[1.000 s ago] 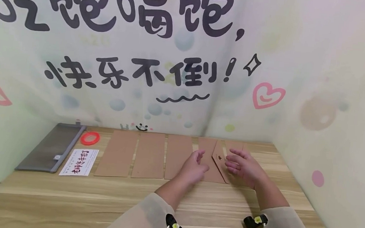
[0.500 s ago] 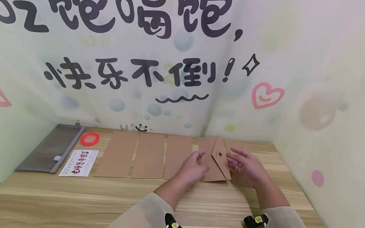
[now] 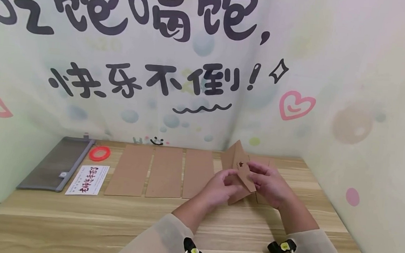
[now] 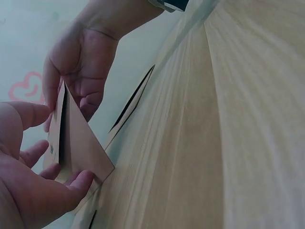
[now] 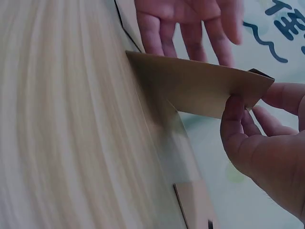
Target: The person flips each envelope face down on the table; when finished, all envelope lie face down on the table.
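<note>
A brown kraft-paper envelope with a pointed flap and a small dark print stands tilted up off the table. My right hand pinches its right edge between thumb and fingers, as the right wrist view shows on the raised envelope. At its left side, the fingers of my left hand reach against the envelope. Those fingers look fairly straight in the right wrist view, the left thumb standing apart from the paper. Part of another brown envelope lies flat beneath my right hand.
Three more brown envelopes lie in a row to the left. Beyond them are a white card with red writing, a red tape roll and a grey zip pouch. Printed curtain-like walls bound the wooden table.
The envelope has risen from lying flat to a tilted stance. My right hand has moved slightly left and taken its edge; my left hand has shifted a little right to meet it.
</note>
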Demonstrator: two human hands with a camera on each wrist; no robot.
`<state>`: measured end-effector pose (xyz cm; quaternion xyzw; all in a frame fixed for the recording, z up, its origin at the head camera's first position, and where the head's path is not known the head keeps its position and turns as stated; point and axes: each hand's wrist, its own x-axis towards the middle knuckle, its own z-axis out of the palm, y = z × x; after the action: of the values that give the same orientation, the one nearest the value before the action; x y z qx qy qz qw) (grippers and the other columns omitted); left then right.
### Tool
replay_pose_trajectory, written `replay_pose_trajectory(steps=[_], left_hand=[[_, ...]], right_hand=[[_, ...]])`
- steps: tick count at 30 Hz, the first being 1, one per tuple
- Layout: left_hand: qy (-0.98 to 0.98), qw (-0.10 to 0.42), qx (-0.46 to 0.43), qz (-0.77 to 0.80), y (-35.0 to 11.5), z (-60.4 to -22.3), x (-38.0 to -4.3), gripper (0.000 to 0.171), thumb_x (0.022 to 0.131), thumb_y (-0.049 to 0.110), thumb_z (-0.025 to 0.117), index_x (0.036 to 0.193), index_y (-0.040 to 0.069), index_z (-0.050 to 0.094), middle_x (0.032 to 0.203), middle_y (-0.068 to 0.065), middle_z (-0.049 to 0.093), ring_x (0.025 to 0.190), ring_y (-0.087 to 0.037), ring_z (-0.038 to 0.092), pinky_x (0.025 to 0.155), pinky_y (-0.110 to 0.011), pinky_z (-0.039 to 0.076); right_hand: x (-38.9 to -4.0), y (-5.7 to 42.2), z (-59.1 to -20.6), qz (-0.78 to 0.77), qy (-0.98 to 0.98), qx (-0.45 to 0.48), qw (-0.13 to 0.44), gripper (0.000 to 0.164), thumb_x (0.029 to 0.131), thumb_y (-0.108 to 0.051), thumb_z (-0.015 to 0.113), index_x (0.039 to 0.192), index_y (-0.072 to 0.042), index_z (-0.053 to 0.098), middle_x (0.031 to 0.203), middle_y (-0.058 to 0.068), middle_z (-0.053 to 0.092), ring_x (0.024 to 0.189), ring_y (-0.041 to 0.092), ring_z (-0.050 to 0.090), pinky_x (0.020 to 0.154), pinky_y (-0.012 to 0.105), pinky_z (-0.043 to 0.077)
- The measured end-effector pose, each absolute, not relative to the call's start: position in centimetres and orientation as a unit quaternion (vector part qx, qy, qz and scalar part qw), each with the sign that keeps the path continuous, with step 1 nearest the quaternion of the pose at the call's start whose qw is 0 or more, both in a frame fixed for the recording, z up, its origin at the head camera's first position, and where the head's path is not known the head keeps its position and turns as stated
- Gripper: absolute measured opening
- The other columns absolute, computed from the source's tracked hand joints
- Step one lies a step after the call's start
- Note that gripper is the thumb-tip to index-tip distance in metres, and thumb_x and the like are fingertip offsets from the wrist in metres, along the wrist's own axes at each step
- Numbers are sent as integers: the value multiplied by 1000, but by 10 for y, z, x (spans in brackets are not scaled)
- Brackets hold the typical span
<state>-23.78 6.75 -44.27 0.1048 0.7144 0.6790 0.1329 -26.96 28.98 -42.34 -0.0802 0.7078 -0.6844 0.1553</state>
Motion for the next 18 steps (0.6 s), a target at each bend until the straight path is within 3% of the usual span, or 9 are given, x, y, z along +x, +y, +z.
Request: replay_pose_trajectory(steps=[4, 7, 18], left_hand=[[709, 134, 117, 683, 68, -440, -236, 57, 98, 19, 78, 151, 17, 58, 155, -14, 58, 144, -33, 56, 112, -44, 55], [706, 135, 118, 685, 69, -438, -236, 57, 98, 20, 78, 151, 17, 58, 149, -13, 62, 141, -31, 58, 109, -41, 58], [678, 132, 94, 717, 72, -430, -236, 53, 99, 25, 79, 148, 20, 60, 148, -6, 64, 137, -23, 62, 106, -36, 59]], right_hand=[[-265, 284, -420, -696, 696, -78, 159, 59, 109, -12, 60, 163, -2, 39, 140, -1, 58, 110, 7, 69, 88, 23, 61], [-262, 279, -418, -698, 694, -73, 160, 59, 108, -13, 61, 162, -3, 40, 134, -4, 56, 105, 8, 66, 83, 22, 59], [-256, 267, -413, -700, 687, -86, 174, 61, 107, -14, 63, 162, -3, 39, 135, -6, 61, 120, 13, 67, 96, 27, 60]])
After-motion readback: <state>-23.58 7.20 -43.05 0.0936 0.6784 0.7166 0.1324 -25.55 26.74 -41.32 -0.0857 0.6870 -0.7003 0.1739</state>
